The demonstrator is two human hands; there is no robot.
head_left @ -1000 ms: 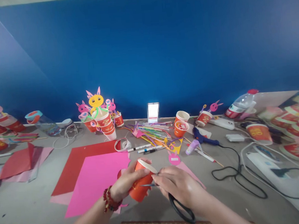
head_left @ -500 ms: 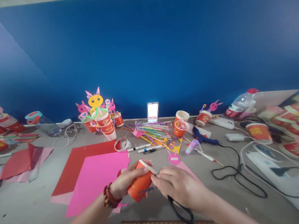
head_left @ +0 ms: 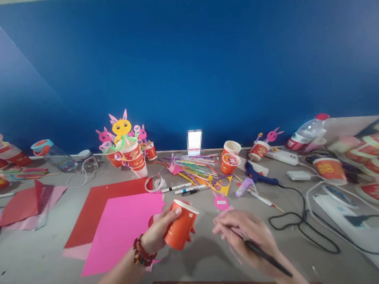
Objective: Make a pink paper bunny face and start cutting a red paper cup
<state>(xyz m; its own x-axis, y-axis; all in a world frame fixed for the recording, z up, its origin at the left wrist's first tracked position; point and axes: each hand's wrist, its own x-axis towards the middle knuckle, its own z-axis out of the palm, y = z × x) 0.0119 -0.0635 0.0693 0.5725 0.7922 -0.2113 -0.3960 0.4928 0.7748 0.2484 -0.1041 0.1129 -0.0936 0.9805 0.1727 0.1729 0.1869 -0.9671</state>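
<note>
An orange-red paper cup [head_left: 180,225] is tilted in my left hand [head_left: 165,227], its fingers wrapped round the side and its white rim up to the right. A small torn or cut mark shows near the rim. My right hand [head_left: 245,231], apart from the cup, is closed round black-handled scissors [head_left: 267,258], whose handle points down to the right. Beneath its fingers lies pink paper [head_left: 229,211]; whether they touch it is unclear. A pink rabbit-head cutout [head_left: 221,201] lies just beyond my right hand.
Pink sheet [head_left: 121,230] and red sheet [head_left: 84,220] lie left. Behind are markers [head_left: 189,189], pipe cleaners [head_left: 194,165], decorated cups [head_left: 131,151] and paired cups [head_left: 229,163]. A glue gun [head_left: 259,174] with black cable, a glue stick [head_left: 244,187] and a bottle [head_left: 303,133] are right.
My right hand has moved right, away from the cup, taking the scissors with it. The scissors have turned, and the cup is more upright in my left hand.
</note>
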